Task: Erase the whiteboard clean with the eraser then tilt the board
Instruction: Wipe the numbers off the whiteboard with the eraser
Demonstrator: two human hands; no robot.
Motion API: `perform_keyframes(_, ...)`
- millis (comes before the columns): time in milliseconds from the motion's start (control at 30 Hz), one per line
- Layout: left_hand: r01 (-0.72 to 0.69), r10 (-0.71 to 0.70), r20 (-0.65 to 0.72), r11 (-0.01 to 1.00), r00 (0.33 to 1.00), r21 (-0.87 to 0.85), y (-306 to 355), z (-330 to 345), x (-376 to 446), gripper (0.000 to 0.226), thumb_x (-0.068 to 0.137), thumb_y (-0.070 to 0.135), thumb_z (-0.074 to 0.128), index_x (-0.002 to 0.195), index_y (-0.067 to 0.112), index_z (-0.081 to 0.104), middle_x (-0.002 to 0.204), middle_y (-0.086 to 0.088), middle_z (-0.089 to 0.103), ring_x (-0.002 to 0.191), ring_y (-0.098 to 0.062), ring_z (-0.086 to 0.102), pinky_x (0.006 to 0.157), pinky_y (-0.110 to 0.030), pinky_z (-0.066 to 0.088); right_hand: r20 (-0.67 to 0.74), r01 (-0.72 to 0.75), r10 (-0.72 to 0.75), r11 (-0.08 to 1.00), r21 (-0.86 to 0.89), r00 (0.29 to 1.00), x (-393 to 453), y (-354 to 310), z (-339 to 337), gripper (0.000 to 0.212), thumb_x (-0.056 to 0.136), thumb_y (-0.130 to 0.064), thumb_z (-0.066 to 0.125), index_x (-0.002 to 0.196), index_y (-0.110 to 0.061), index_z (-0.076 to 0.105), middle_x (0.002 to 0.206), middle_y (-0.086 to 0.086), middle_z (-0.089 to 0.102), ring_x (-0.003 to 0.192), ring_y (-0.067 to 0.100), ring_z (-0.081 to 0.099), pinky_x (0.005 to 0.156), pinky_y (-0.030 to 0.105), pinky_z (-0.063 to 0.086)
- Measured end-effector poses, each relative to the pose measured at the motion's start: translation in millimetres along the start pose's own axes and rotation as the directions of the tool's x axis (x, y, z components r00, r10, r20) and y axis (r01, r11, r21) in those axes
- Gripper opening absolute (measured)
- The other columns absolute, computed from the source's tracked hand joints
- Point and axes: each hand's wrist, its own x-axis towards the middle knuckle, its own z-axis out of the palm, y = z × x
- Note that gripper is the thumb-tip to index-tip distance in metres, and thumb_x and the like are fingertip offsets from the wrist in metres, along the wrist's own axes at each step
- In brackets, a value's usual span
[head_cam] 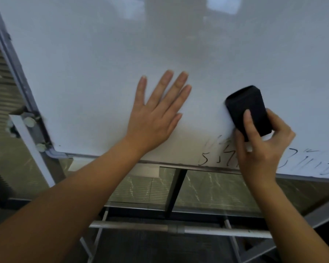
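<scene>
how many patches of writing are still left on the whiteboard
2. One patch of marks lies by the bottom edge, just left of the right hand; another lies right of it. The hand may hide more.

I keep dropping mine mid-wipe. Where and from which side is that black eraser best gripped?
Grip the eraser by its two long sides near its lower end, coming from below, as the right hand does: the block lies flat on the whiteboard, long axis pointing up-left, so only its sides and back are free.
</scene>
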Motion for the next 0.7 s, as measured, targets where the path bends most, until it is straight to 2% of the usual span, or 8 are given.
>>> perform_keyframes(67, -0.004, 0.004, -0.001, 1.0, 1.0, 0.001, 1.7, 0.5, 0.8, 0.053, 0.104, 0.032, 0.031, 0.153, 0.01, 0.026, 0.155, -0.01, 0.035, 0.143, -0.032, 0.026, 0.116, -0.06, 0.009, -0.008, 0.01, -0.01, 1.0, 0.019, 1.0, -11.1, -9.7, 5.6, 0.037, 0.094, -0.014, 0.059, 0.13, -0.017, 0.051, 0.123, 0.031, 0.051, 0.107, 0.045, 0.047, 0.093, 0.03, 0.032)
perform_keyframes(167, -0.005, 0.005, -0.012, 1.0, 1.0, 0.001, 2.7, 0.2, 2.0, 0.053, 0.103, 0.03, 0.033, 0.152, 0.01, 0.028, 0.156, -0.01, 0.033, 0.143, -0.033, 0.026, 0.115, -0.06, 0.01, 0.1, -0.093, 0.073, 0.973, 0.212, 0.992, -39.2, -41.0, 22.1, 0.028, 0.09, -0.024, 0.066, 0.117, -0.026, 0.06, 0.116, 0.004, 0.064, 0.105, 0.02, 0.058, 0.09, 0.039, 0.049)
perform_keyframes(200, 0.005, -0.005, -0.02, 1.0, 1.0, -0.024, 2.1, -0.9, 2.4, 0.051, 0.103, 0.028, 0.034, 0.151, 0.01, 0.031, 0.156, -0.01, 0.033, 0.144, -0.032, 0.027, 0.116, -0.059, 0.01, 0.133, -0.105, 0.072, 0.96, 0.259, 0.989, -50.5, -50.8, 27.1, 0.031, 0.088, -0.021, 0.07, 0.117, -0.025, 0.06, 0.115, 0.005, 0.063, 0.104, 0.02, 0.059, 0.087, 0.042, 0.051)
perform_keyframes(300, 0.0, -0.006, -0.027, 0.978, 1.0, -0.211, -2.1, -7.3, 4.3, 0.047, 0.104, 0.022, 0.03, 0.148, 0.009, 0.036, 0.154, -0.013, 0.036, 0.144, -0.033, 0.027, 0.118, -0.053, 0.006, 0.098, 0.198, -0.214, 0.969, 0.145, 0.972, -86.6, -71.2, 45.0, 0.058, 0.079, 0.003, 0.073, 0.127, -0.021, 0.052, 0.126, 0.02, 0.045, 0.107, 0.033, 0.049, 0.087, 0.045, 0.047)
perform_keyframes(367, -0.029, 0.033, 0.009, 0.956, 0.999, -0.293, -6.7, -12.0, 4.4, 0.049, 0.103, 0.023, 0.026, 0.149, 0.007, 0.033, 0.154, -0.013, 0.035, 0.145, -0.033, 0.024, 0.119, -0.049, 0.004, 0.08, 0.298, -0.31, 0.945, 0.136, 0.947, -87.6, -71.8, 53.5, 0.054, 0.083, 0.004, 0.067, 0.127, -0.023, 0.051, 0.128, 0.019, 0.042, 0.106, 0.031, 0.047, 0.085, 0.045, 0.049)
perform_keyframes(500, -0.04, 0.053, 0.044, 0.965, 0.998, -0.258, -11.9, -12.9, 0.2, 0.052, 0.103, 0.028, 0.025, 0.15, 0.007, 0.031, 0.155, -0.012, 0.034, 0.147, -0.028, 0.018, 0.12, -0.047, 0.001, 0.083, 0.431, -0.441, 0.895, 0.119, 0.893, -64.2, -55.5, 48.9, 0.048, 0.087, -0.003, 0.066, 0.127, -0.024, 0.05, 0.126, 0.017, 0.04, 0.105, 0.029, 0.045, 0.089, 0.039, 0.045)
perform_keyframes(600, -0.059, 0.067, 0.037, 0.979, 0.997, -0.196, -7.7, -8.2, -0.7, 0.053, 0.103, 0.03, 0.023, 0.152, 0.008, 0.028, 0.157, -0.005, 0.028, 0.148, -0.023, 0.012, 0.121, -0.045, 0.0, 0.066, 0.189, -0.196, 0.977, 0.097, 0.978, -49.8, -32.5, 33.1, 0.058, 0.079, 0.001, 0.074, 0.128, -0.02, 0.049, 0.125, 0.02, 0.042, 0.108, 0.036, 0.047, 0.086, 0.043, 0.042)
perform_keyframes(700, -0.064, 0.067, 0.015, 0.988, 0.998, -0.138, -2.3, -0.8, 0.1, 0.054, 0.103, 0.031, 0.023, 0.152, 0.009, 0.028, 0.157, -0.007, 0.03, 0.148, -0.024, 0.01, 0.121, -0.046, 0.0, -0.042, -0.117, 0.12, 0.991, 0.067, 0.992, -39.4, -11.7, 22.4, 0.045, 0.087, -0.001, 0.066, 0.128, -0.012, 0.052, 0.122, 0.034, 0.045, 0.11, 0.043, 0.044, 0.093, 0.037, 0.035)
